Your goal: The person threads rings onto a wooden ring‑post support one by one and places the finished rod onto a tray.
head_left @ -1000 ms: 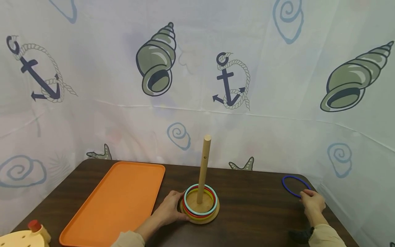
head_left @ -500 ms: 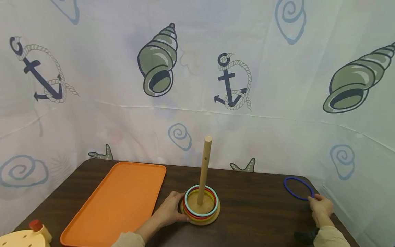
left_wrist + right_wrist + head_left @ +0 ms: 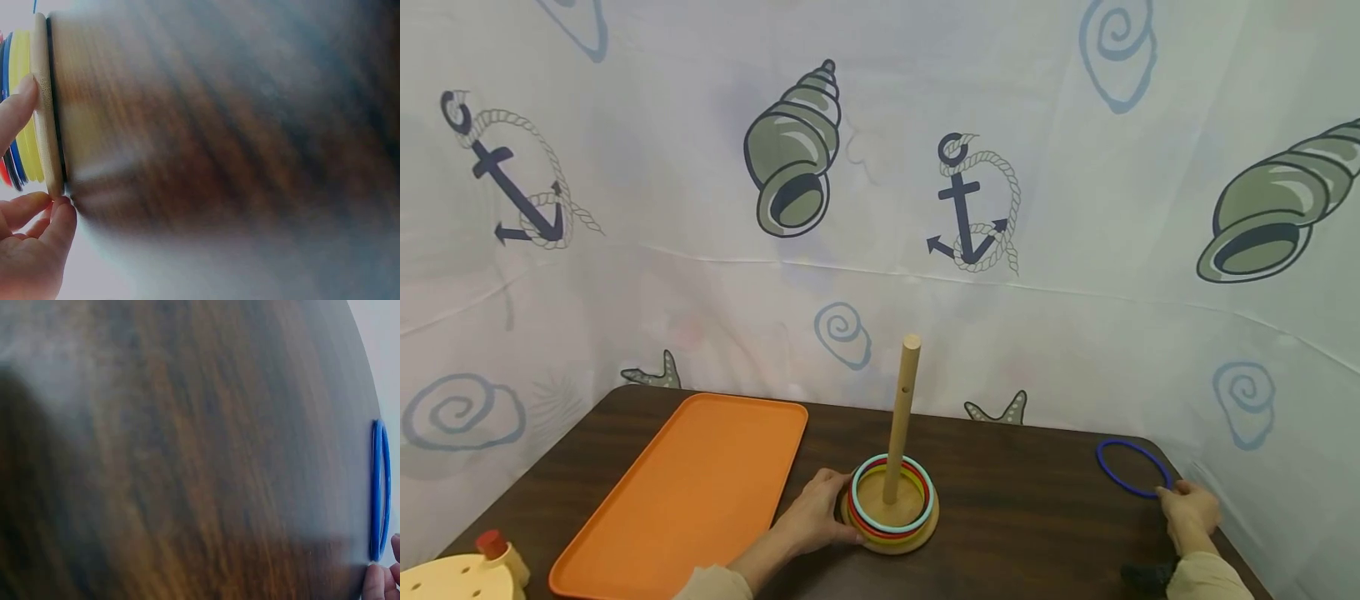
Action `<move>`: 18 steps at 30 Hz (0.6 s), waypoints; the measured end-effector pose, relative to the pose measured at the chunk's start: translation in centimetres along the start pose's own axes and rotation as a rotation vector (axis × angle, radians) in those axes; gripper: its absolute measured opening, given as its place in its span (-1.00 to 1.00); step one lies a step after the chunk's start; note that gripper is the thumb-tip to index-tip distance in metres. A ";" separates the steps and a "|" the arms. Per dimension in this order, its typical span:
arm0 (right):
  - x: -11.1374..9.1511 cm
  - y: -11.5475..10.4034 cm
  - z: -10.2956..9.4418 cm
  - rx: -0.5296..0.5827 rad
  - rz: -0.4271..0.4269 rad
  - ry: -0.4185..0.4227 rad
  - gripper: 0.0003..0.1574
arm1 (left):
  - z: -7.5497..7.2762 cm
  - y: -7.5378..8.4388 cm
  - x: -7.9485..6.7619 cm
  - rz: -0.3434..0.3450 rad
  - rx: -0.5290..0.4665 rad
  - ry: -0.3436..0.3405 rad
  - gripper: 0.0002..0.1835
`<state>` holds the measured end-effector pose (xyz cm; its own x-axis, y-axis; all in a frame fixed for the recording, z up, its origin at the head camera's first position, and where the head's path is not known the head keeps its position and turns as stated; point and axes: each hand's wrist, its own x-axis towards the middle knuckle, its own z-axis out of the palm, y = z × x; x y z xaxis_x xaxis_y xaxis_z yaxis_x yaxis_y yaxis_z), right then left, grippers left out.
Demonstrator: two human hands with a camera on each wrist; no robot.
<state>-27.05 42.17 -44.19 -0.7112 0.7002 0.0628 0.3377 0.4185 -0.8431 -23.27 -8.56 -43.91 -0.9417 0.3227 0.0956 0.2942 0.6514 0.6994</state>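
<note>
Left of centre, my left hand [image 3: 815, 514] grips the edge of a round wooden base [image 3: 917, 546] with an upright wooden peg [image 3: 902, 417]. Its fingers [image 3: 58, 225] pinch the base's rim in the left wrist view. Around the peg lies a stack of rings: a light blue ring [image 3: 887, 531] on top, with red and yellow ones below. From the side, a yellow ring [image 3: 28, 144] sits closest to the base. At the far right, my right hand [image 3: 1193, 511] pinches the near right rim of a blue ring [image 3: 1123, 483], which lies on the table.
An orange tray [image 3: 688, 492] lies to the left on the dark wood table [image 3: 1022, 500]. A pale wooden piece with holes [image 3: 460, 579] and a red-topped peg [image 3: 492, 544] enter the lower left corner. A patterned white cloth [image 3: 880, 275] hangs behind.
My right hand has moved right and nearer along the blue ring's rim; the ring itself stays at about the same spot. The left hand keeps its grip on the base. The view shifts slightly.
</note>
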 end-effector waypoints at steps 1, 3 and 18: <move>0.0 0.0 0.0 -0.007 -0.005 -0.004 -0.49 | 0.0 0.0 0.0 -0.005 0.000 -0.003 -0.15; 0.1 0.0 0.2 -0.017 -0.009 -0.002 -0.50 | 0.1 0.0 0.0 -0.010 0.005 -0.005 -0.14; 0.5 0.4 0.6 -0.213 -0.071 -0.016 -0.47 | 0.1 0.1 -0.1 -0.009 0.016 -0.019 -0.14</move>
<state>-27.68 42.34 -44.83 -0.7469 0.6561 0.1079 0.4079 0.5802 -0.7050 -23.16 -8.49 -43.94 -0.9410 0.3296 0.0761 0.2886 0.6649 0.6890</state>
